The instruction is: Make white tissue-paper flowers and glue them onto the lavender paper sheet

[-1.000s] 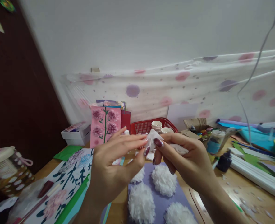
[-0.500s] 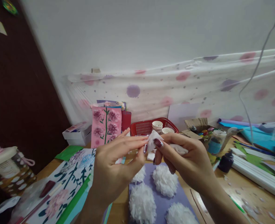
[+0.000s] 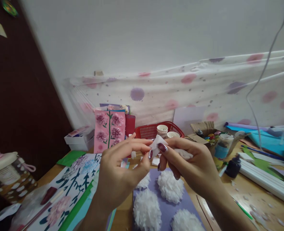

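Note:
A small piece of white tissue paper [image 3: 157, 143] is pinched between both hands at the middle of the view. My left hand [image 3: 124, 166] holds its left edge between thumb and fingertips. On the other side, my right hand [image 3: 187, 160] grips it with thumb and forefinger. A whitish folded wad [image 3: 184, 154] shows behind the right thumb, tucked in the same hand. Below the hands lies a purple sheet [image 3: 153, 175] bearing several fluffy white paper flowers [image 3: 170, 186], one of them partly hidden by the left hand.
A red basket [image 3: 146, 131] with white paper cups [image 3: 162, 129] stands at the back. A pink flower card [image 3: 109, 131] leans to its left. Dark bottle [image 3: 233, 166], white strip [image 3: 267, 181] and glue drops lie right; painted sheets [image 3: 67, 189] and a polka-dot jar [image 3: 9, 176] left.
The tissue piece is now more folded and lies lower between the fingers. My left fingers have bent and opened a little from the thumb. Both hands stay in nearly the same place.

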Demonstrator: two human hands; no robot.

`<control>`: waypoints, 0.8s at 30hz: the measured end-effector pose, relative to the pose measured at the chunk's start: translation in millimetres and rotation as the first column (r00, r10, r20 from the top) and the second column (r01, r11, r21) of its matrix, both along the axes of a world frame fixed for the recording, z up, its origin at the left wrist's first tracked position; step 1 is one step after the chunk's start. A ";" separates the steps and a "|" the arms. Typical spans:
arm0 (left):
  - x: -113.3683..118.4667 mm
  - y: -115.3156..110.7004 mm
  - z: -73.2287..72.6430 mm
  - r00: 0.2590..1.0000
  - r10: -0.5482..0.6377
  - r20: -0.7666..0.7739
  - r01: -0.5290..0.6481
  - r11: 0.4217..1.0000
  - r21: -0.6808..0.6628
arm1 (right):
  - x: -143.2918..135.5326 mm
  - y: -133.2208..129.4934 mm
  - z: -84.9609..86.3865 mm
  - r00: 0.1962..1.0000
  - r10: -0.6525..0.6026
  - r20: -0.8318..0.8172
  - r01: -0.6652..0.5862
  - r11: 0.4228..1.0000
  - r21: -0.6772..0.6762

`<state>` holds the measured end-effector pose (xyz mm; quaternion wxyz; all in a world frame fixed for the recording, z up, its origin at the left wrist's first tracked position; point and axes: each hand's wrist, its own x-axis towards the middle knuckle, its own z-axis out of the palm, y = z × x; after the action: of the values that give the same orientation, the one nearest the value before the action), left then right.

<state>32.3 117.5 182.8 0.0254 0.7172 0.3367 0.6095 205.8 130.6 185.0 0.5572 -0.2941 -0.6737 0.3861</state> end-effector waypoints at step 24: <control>-6.4 5.5 1.7 0.926 -0.230 0.299 0.300 0.930 -0.214 | 3.7 5.1 -1.1 0.994 0.101 -0.046 -0.105 0.991 -0.089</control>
<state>25.9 122.9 184.5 0.2457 0.6577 0.3050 0.6435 209.4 135.7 183.9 0.5365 -0.2760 -0.6580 0.4505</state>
